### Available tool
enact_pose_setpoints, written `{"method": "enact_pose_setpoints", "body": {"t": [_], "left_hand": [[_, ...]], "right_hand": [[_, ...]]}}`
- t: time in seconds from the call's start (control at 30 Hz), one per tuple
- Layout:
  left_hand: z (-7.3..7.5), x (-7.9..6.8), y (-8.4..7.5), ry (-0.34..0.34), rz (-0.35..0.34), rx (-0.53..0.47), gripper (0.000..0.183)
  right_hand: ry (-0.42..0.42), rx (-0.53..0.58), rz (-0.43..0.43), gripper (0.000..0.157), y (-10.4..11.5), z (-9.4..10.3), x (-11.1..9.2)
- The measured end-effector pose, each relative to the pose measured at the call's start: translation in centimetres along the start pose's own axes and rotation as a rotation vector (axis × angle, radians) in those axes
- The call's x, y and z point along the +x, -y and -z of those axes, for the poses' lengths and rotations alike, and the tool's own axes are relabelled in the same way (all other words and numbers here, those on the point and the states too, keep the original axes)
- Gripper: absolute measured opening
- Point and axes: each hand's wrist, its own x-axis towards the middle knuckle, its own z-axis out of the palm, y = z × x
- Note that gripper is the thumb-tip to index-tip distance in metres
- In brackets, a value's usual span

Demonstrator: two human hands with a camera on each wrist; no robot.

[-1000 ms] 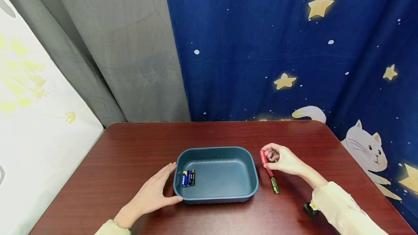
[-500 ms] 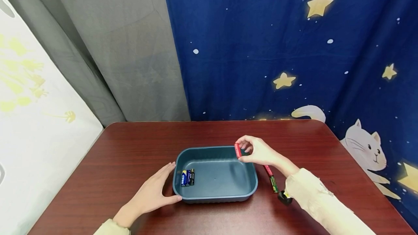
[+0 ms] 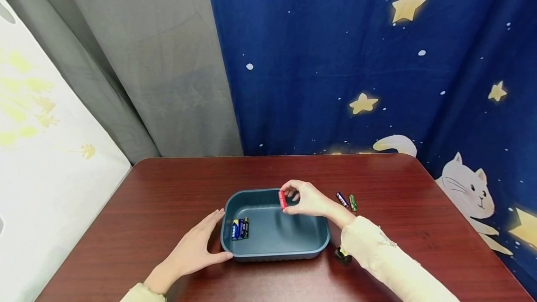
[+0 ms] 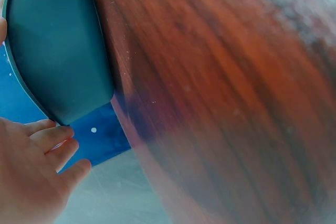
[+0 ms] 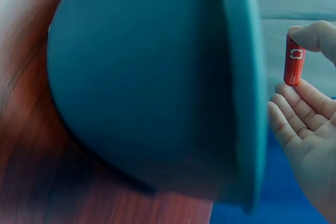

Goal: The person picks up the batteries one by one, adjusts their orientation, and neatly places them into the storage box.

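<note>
My right hand (image 3: 307,199) pinches a red battery (image 3: 282,199) between thumb and fingertip, holding it above the back right part of a dark teal plastic bin (image 3: 277,257). In the right wrist view the red battery (image 5: 294,60) stands nearly upright, beyond the rim of the bin (image 5: 152,82). A yellow-topped blue battery (image 3: 235,230), a dark blue battery (image 3: 241,230) and a black one (image 3: 245,228) stand side by side inside the bin on the left. With fingers extended, my left hand (image 3: 193,248) rests against the bin's left end; its fingers (image 4: 50,137) touch the corner.
Right of the bin, a dark blue battery (image 3: 341,199) and a green battery (image 3: 353,202) lie on the brown table (image 3: 180,181). A black object (image 3: 342,256) is at the right wrist. Curtains (image 3: 302,59) hang behind the table.
My right hand has carried the red battery left from beside the bin to over it. The forearm now hides another red battery and a green one, while two farther batteries show. The left hand stays put.
</note>
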Motion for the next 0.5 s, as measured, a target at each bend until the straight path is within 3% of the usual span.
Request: {"method": "enact_pose_setpoints", "body": {"t": [0.3, 0.5], "left_hand": [[-0.1, -0.1, 0.1, -0.002, 0.005, 0.000, 0.092], [-0.2, 0.0, 0.1, -0.007, 0.005, 0.000, 0.091]], "right_hand": [[0.102, -0.073, -0.002, 0.040, 0.3, -3.1, 1.3], [0.123, -0.125, 0.003, 0.039, 0.4, -4.5, 1.7]]}}
